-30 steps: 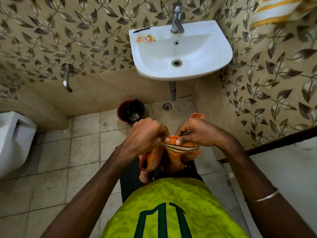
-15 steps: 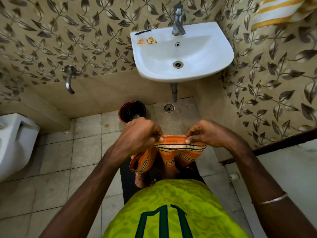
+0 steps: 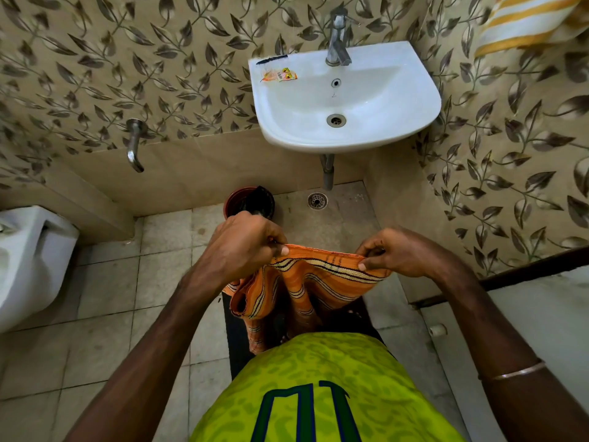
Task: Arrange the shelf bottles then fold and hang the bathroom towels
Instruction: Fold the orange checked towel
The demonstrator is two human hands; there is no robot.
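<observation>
An orange towel (image 3: 318,279) with cream and dark stripes hangs in front of my body, its top edge stretched level between both hands. My left hand (image 3: 242,247) pinches the left end of that edge, and more folds of the cloth droop below it. My right hand (image 3: 395,253) pinches the right end between thumb and fingers. A second towel (image 3: 526,20), white with yellow stripes, hangs on the wall at the top right. No shelf or bottles are in view.
A white washbasin (image 3: 414,103) with a steel tap (image 3: 338,39) juts from the leaf-patterned wall; a sachet (image 3: 280,75) lies on its rim. Below stand a red bucket (image 3: 232,202) and a floor drain (image 3: 317,201). A wall spout (image 3: 134,145) and a toilet (image 3: 32,256) are at left.
My hands have drawn apart, spreading the towel's top edge from a bunched fold into a taut line. The view has shifted slightly downward.
</observation>
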